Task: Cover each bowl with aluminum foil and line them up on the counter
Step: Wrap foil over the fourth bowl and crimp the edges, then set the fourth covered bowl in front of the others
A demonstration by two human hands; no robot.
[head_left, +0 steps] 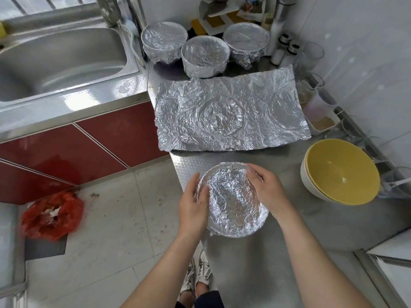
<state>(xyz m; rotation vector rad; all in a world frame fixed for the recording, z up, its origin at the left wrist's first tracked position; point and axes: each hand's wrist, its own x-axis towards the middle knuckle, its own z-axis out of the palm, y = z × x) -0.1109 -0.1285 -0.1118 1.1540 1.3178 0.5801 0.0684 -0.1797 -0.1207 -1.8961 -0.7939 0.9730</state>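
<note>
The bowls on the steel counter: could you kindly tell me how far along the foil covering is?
Done: three round foil-covered bowls stand at the back of the steel counter. In hand: the left hand and right hand grip a fourth foil-wrapped bowl at its rim. Left: the stacked yellow-and-white bowls are uncovered, with a crumpled aluminium foil sheet ready.
</note>
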